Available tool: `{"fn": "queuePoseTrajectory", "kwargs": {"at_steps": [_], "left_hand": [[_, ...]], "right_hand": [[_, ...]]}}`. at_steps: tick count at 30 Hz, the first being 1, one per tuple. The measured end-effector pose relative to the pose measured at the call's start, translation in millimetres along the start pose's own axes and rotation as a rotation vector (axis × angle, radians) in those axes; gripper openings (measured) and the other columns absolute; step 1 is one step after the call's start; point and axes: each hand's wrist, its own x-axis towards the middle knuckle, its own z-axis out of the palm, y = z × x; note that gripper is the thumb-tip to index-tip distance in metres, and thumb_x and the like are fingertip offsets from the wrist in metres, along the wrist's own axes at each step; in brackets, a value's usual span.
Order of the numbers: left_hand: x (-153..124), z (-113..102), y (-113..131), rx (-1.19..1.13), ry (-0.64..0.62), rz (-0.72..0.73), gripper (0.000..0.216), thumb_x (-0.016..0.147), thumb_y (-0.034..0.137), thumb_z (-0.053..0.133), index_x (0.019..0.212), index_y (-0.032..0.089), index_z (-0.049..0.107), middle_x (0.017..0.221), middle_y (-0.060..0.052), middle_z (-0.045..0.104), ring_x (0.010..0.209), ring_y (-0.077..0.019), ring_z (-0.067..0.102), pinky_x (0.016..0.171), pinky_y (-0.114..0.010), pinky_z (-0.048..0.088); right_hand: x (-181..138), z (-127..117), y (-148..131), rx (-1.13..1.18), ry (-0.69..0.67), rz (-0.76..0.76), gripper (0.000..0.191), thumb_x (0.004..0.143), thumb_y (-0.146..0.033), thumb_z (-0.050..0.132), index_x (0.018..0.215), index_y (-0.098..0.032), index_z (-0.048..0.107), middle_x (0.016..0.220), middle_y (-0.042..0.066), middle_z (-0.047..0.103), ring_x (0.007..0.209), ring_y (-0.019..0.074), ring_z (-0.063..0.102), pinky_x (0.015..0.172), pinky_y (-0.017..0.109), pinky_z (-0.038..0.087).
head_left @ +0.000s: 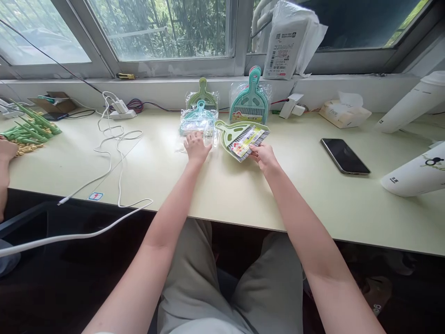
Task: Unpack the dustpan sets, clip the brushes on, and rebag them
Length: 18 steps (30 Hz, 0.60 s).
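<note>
Gripped at its lower right edge by my right hand (264,157), a green dustpan and brush set (239,139) is tilted above the table, its printed label facing up. My left hand (197,146) has its fingers spread over the near end of a blue dustpan set (198,121) in clear plastic wrap; whether it presses on it I cannot tell. Behind that one, an olive green dustpan set (202,96) in plastic leans by the window wall. To its right stands a stack of teal dustpan sets (251,99), also partly wrapped.
White cables (120,139) trail over the table's left side and off its front edge. A phone (345,156), a tissue pack (344,111) and two white cups (415,169) are on the right. Another person's hand (7,149) is at far left beside green stalks (33,129).
</note>
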Motion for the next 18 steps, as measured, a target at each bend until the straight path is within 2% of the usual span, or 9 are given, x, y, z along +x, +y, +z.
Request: {"fn": "queuePoseTrajectory", "kwargs": {"at_steps": [2,6,9,13,18], "left_hand": [[-1,3,-4,0.023,-0.043,0.014,0.033,0.070,0.012,0.062,0.102,0.017,0.061,0.118,-0.015,0.060,0.125,-0.0338,0.042,0.108,-0.047,0.028],[4,-2,-12,0.198,-0.136,-0.009,0.039,0.077,0.001,0.043,0.109,0.013,0.061,0.103,-0.017,0.065,0.110,-0.0314,0.055,0.098,-0.044,0.040],[5,-8,-7,0.272,-0.100,0.040,0.050,0.079,-0.004,0.034,0.118,0.015,0.058,0.104,-0.015,0.065,0.102,-0.0276,0.060,0.091,-0.039,0.045],[1,-6,4,0.135,-0.059,0.196,0.051,0.079,-0.005,0.032,0.118,0.016,0.058,0.112,-0.012,0.064,0.107,-0.0228,0.059,0.093,-0.034,0.046],[-5,-3,14,-0.090,-0.146,0.431,0.042,0.086,0.001,0.036,0.117,0.018,0.058,0.119,-0.010,0.060,0.117,-0.0202,0.053,0.102,-0.036,0.040]], "right_hand": [[0,-2,-2,-0.051,-0.039,0.021,0.014,0.077,0.002,0.057,0.083,-0.009,0.061,0.070,0.004,0.069,0.063,0.0135,0.068,0.062,0.029,0.061],[-5,-1,-4,-0.117,-0.115,0.060,0.012,0.077,0.002,0.060,0.081,-0.009,0.063,0.068,0.005,0.070,0.063,0.0142,0.068,0.057,0.024,0.059],[-13,7,0,-0.133,-0.132,0.064,0.012,0.078,0.001,0.057,0.081,-0.009,0.064,0.072,0.006,0.071,0.063,0.0141,0.069,0.058,0.024,0.059],[-21,19,9,-0.091,-0.126,0.000,0.014,0.079,-0.002,0.058,0.087,-0.012,0.063,0.079,0.005,0.073,0.067,0.0144,0.069,0.063,0.027,0.060],[-21,24,17,-0.039,-0.139,-0.073,0.013,0.081,-0.007,0.058,0.091,-0.014,0.062,0.081,0.004,0.072,0.067,0.0143,0.069,0.068,0.031,0.061]]}}
